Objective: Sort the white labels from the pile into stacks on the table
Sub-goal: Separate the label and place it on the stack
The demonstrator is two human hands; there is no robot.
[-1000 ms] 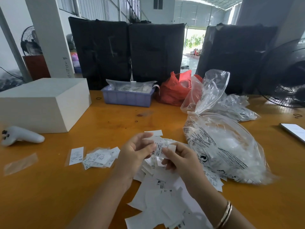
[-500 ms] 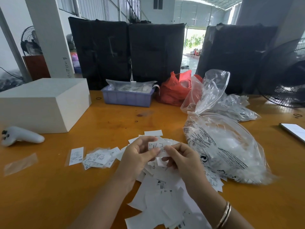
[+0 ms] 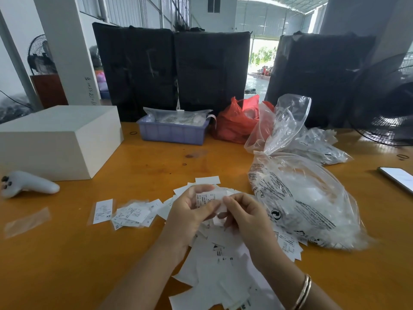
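Right now the loose pile sprawls across the desk, one label showing "S". Above it, left hand and right hand pinch a printed label, text too small to read. Left, an "XS" label beside a stack.

Bright, even daylight pours in from the open doorway at upper centre, which is blown out. The glossy table shows soft glare at right. Shadows are faint. Wide-angle distortion bends the frame's edges; the lower corners blur slightly.
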